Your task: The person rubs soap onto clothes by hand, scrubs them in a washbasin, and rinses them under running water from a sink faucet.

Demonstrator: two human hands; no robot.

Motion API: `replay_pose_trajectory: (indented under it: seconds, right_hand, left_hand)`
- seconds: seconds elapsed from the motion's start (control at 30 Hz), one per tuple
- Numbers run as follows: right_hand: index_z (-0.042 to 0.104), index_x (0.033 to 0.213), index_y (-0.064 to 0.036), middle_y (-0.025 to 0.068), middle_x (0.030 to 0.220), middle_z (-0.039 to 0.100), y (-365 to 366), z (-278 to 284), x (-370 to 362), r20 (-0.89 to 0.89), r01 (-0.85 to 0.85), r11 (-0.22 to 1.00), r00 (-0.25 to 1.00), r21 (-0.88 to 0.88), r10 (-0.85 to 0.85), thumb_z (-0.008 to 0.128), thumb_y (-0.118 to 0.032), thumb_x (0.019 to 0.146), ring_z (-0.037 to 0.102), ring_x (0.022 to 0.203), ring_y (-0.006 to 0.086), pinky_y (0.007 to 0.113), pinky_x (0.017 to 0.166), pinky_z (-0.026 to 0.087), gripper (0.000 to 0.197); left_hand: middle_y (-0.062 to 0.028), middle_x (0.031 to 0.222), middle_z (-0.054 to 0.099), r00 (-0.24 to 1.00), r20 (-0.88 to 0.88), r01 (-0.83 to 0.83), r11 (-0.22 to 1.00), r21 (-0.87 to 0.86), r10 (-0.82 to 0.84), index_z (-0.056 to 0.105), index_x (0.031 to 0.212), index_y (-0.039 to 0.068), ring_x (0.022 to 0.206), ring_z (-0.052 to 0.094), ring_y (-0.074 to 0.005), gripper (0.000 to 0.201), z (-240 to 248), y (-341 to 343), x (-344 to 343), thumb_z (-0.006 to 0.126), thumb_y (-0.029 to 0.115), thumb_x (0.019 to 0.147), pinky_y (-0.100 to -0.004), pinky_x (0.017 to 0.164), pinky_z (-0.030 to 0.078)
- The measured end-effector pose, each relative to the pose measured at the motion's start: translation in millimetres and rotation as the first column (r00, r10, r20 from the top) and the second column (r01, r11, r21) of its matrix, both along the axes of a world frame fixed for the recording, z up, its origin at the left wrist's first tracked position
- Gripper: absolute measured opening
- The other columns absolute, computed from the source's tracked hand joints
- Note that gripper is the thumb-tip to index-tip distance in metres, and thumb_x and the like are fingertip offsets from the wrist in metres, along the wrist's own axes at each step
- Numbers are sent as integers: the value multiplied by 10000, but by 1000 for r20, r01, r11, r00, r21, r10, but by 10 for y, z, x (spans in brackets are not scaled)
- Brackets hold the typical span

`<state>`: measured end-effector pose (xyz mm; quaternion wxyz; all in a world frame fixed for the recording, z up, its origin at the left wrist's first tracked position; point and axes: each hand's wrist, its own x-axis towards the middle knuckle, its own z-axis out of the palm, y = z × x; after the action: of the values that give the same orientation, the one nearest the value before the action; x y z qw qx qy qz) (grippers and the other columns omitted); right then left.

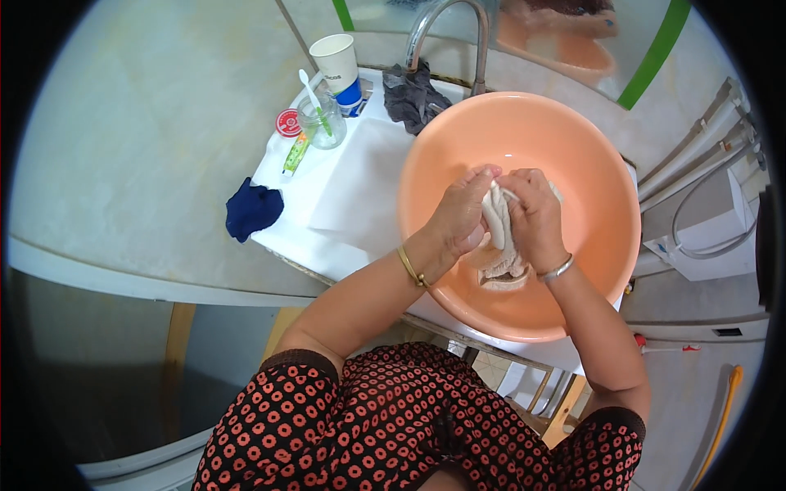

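Observation:
Both hands are over a large peach-coloured basin [602, 172], holding a wet-looking whitish cloth [499, 217] between them. My left hand [463, 211] has its fingers closed on the cloth's upper left side. Gripping the upper right side, my right hand [536, 213] has curled fingers close to the left fingertips. The cloth hangs down bunched from the hands, its lower end low in the basin. What kind of cloth article it is, I cannot tell.
The basin stands over the right part of a white sink [352, 204]. A curved metal faucet [483, 49] rises behind, beside a dark grey cloth [413, 98]. On the left are a paper cup [332, 61], a glass jar [326, 131] with a toothbrush [311, 94], a green tube [295, 155] and a navy cloth [254, 210].

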<state>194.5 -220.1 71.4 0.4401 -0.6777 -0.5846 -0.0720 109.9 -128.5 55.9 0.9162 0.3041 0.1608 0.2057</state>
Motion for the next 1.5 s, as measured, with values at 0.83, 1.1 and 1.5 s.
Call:
replay_pose_trajectory:
  seconds: [0.83,1.1,1.5]
  right_hand:
    - [366,1197,9,126,1134,371,109,112,-364,-708,114,992,697,-52,-117,521,-71,744,418,1041,204,273,863,364,485]
    - [459,913,30,118,861,518,2,118,-72,-986,388,911,-26,140,162,452,-29,741,540,794,221,336,726,467,183]
    - [468,934,18,81,835,532,-179,3,259,-956,375,924,236,-76,-174,564,-99,730,536,660,156,257,507,428,255]
  left_hand:
    - [-162,1054,421,980,-183,-139,934,-328,82,316,1125,4,938,467,-259,281,-10,90,212,265,83,861,-380,844,403]
    - [-145,1026,454,990,-27,-130,968,214,138,381,1082,-29,964,456,-187,301,-132,-99,201,352,-4,784,-288,839,392]
    - [-118,984,528,874,-239,484,795,365,-423,384,1141,-9,871,550,-199,408,-11,-65,175,468,-7,742,-299,736,460]
